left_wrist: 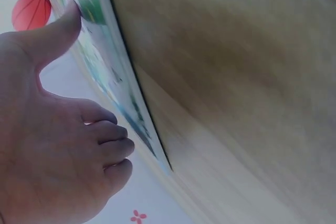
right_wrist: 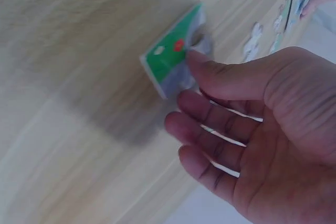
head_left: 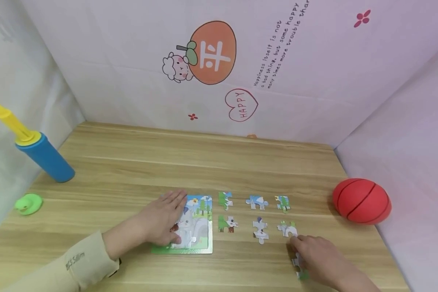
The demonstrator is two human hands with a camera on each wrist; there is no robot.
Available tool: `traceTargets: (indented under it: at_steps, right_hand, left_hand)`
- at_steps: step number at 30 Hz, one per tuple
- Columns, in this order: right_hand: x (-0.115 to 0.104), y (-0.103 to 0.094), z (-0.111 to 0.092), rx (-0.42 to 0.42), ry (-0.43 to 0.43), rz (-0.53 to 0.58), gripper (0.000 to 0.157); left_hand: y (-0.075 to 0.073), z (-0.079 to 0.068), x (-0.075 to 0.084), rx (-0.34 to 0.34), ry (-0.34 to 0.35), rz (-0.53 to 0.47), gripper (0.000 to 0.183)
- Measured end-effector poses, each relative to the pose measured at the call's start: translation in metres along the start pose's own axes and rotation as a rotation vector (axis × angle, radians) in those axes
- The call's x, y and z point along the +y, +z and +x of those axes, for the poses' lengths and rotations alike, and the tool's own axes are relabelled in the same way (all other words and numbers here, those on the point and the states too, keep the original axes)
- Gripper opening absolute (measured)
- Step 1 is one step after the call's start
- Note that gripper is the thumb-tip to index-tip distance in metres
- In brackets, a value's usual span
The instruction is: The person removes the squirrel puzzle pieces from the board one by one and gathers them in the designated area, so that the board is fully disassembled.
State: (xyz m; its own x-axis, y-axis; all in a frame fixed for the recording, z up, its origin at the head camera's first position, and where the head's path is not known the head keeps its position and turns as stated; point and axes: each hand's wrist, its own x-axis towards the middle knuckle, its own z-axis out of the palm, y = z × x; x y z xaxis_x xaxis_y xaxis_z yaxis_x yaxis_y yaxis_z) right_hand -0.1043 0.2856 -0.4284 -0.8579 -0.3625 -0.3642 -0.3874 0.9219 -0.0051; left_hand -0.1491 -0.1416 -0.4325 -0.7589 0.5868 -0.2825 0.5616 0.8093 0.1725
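Note:
My left hand rests on a square puzzle board with a squirrel-like animal printed on it. Its fingers lie together over the board's left part, and the thumb presses near the lower edge. My right hand pinches a puzzle piece, green and grey with a red flower, by its edge, close to the tabletop. The thumb tip overlaps that piece and the index finger is mostly hidden behind the thumb. Beyond the fingertips lies another piece, white and grey.
More puzzle pieces lie in two rows right of the board, among them a blue one and a grey one. A red ball sits at the right edge. On the left stand a blue and yellow pump and a green toy duck.

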Motion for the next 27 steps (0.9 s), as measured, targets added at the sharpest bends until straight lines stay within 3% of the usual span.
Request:
traceTargets:
  at_steps: [2, 7, 12, 16, 20, 27]
  right_hand:
    - [-0.004, -0.004, -0.001, 0.038, -0.020, -0.060, 0.034]
    - [-0.032, -0.022, 0.006, 0.243, -0.136, -0.193, 0.018]
    - [-0.076, -0.034, 0.032, 0.371, -0.313, -0.199, 0.010]
    - [-0.117, -0.033, 0.057, 0.404, -0.439, -0.193, 0.009]
    - [-0.152, -0.031, 0.072, 0.409, -0.510, -0.205, 0.022]
    - [-0.194, -0.029, 0.090, 0.356, -0.511, -0.221, 0.053]
  left_hand:
    - [0.001, 0.000, 0.003, 0.017, 0.020, 0.038, 0.101]
    - [0.000, -0.002, 0.008, 0.060, 0.085, 0.106, 0.094]
    - [-0.003, -0.009, 0.003, 0.086, 0.142, -0.012, 0.093]
    - [-0.010, -0.014, -0.007, 0.070, 0.123, -0.132, 0.097]
    - [-0.013, -0.016, -0.019, 0.035, 0.070, -0.190, 0.106]
    - [-0.008, -0.018, -0.032, -0.004, 0.033, -0.248, 0.111]
